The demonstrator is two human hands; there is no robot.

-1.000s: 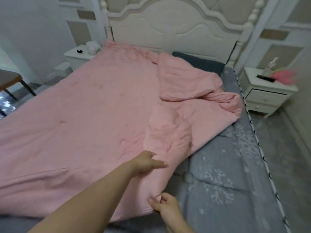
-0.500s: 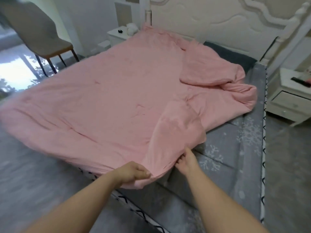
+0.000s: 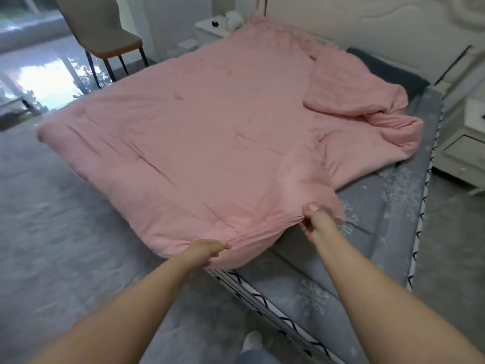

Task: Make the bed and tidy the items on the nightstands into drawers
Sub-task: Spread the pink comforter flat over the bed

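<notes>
A pink quilt (image 3: 210, 132) lies spread over the bed, whose grey snowflake-patterned sheet (image 3: 388, 211) shows bare along the right side. The quilt's upper right part (image 3: 362, 95) is bunched and folded over on itself near the headboard. My left hand (image 3: 203, 249) grips the quilt's near edge at the foot of the bed. My right hand (image 3: 316, 219) pinches the same edge a little further right, at a gathered corner. The fabric between my hands is pulled taut. A white nightstand (image 3: 464, 153) with a drawer stands to the right, and another nightstand (image 3: 212, 26) sits at the far left.
A brown chair (image 3: 102, 35) stands on the left beyond the bed. The far nightstand carries a small black object (image 3: 215, 22) and a white object (image 3: 233, 19). The white headboard (image 3: 367, 22) spans the back. Grey floor surrounds the bed's foot, with my foot (image 3: 253, 341) below.
My view has swung left and back toward the foot of the bed. Both hands shifted along the quilt's near edge and now grip it further apart, pulling it tight toward me.
</notes>
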